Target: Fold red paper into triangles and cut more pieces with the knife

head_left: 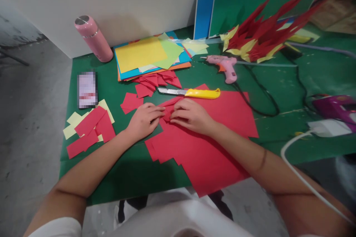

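My left hand [144, 120] and my right hand [190, 114] meet over a small red paper piece [167, 112], fingertips pinched together on it. The piece lies on top of a large red paper sheet [205, 148] spread on the green mat [133, 174]. A yellow-handled utility knife [194, 93] lies just beyond my fingers, blade pointing left. Small red cut squares [155, 81] sit in a loose pile behind my left hand.
More red and pale yellow strips [91, 127] lie at the left by a phone [87, 90]. A pink bottle [94, 39], stacked coloured paper [150, 54], a pink glue gun [224, 66] with cable, a red-yellow paper flame [264, 31] and a white cable [306, 181] surround.
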`<act>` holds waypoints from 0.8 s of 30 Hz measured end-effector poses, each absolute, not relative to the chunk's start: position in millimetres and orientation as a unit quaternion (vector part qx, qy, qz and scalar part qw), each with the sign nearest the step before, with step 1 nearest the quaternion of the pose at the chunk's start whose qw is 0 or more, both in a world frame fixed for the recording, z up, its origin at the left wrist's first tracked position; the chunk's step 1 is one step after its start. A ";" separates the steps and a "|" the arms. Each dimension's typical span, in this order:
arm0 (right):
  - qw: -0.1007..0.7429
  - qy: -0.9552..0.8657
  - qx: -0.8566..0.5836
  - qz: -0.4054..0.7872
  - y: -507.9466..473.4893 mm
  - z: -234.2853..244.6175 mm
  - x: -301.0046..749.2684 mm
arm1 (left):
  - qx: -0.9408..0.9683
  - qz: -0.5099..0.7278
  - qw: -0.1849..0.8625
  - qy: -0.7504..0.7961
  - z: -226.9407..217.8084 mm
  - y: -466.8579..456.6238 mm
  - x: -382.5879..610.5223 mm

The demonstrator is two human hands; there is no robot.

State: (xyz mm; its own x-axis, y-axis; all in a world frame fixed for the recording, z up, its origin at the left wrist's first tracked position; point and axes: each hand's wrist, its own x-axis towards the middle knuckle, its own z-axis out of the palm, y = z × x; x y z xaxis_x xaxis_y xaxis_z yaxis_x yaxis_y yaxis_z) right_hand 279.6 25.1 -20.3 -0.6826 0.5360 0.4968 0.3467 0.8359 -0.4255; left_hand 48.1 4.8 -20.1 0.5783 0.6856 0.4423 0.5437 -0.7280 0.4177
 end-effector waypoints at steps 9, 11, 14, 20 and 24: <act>0.285 -0.890 -0.278 0.222 24.5 -21.2 280.9 | 0.875 0.312 0.117 0.352 -19.2 2.1 50.2; 0.284 -0.885 -0.290 0.227 24.6 -20.9 280.3 | 0.875 0.312 0.114 0.352 -18.8 1.7 50.8; 0.278 -0.874 -0.312 0.247 24.4 -21.1 278.6 | 0.877 0.313 0.111 0.347 -18.2 2.0 51.5; 0.260 -0.859 -0.350 0.269 22.8 -20.4 273.7 | 0.876 0.307 0.134 0.347 -18.4 5.5 51.7; 0.264 -0.853 -0.366 0.261 22.2 -19.5 269.6 | 0.868 0.311 0.155 0.354 -18.4 6.0 51.7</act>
